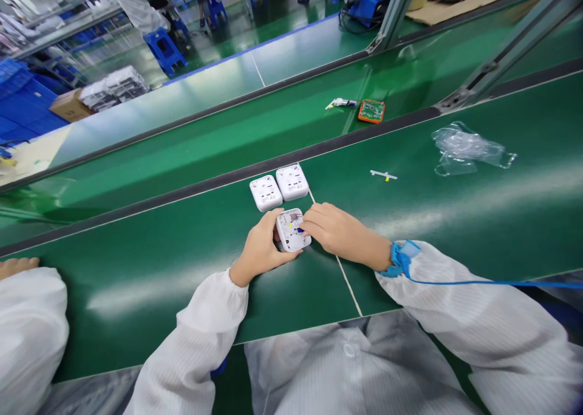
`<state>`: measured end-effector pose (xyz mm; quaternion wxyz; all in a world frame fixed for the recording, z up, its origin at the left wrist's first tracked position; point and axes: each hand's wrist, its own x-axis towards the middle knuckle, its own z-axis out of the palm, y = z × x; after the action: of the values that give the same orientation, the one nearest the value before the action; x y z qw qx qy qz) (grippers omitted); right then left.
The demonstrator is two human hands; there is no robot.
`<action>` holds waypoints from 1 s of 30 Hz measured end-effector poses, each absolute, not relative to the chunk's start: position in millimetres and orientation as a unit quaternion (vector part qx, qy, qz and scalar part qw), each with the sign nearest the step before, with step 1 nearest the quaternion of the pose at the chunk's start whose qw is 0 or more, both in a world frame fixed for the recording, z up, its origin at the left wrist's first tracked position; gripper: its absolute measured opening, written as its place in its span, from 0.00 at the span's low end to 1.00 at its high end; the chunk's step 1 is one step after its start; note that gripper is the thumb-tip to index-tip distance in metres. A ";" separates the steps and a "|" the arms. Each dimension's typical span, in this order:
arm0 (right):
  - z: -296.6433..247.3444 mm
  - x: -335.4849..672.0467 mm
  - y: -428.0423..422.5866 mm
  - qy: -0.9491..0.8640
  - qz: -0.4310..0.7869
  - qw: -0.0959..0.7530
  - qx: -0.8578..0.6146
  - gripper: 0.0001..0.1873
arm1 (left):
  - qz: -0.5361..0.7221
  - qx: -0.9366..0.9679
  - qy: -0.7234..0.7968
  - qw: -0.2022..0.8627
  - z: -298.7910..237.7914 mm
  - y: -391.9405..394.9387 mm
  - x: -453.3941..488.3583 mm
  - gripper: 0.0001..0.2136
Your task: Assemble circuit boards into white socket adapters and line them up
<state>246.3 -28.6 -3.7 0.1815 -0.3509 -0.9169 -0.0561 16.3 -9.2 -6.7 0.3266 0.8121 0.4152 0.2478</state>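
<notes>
A small white square housing [292, 230] with open insides facing up lies on the green bench [182, 269]. My left hand [260, 246] curls round its left side and holds it. My right hand [332, 229], fingers closed, presses on its right edge; whether it pinches a small part there is hidden. A blue wrist strap [401, 258] with a blue cord sits on my right wrist. Two closed white socket units [266, 192] [292, 181] lie side by side just beyond the housing.
A crumpled clear plastic bag [464, 149] lies at the right, a small white strip [383, 175] nearer the middle. On the belt beyond lie an orange-edged green circuit board [371, 110] and a white tool [339, 103]. A co-worker's sleeve [27, 330] is at the left.
</notes>
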 end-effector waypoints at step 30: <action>-1.8 243.1 -19.0 -0.818 0.294 0.192 -0.456 0.26 | 0.239 0.863 0.312 0.317 -10.6 -13.2 15.6 0.32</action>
<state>243.1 -19.0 -1.8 0.1922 -0.4561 -0.8178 0.2936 15.6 -13.2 -10.6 0.3170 0.8630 0.3123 0.2393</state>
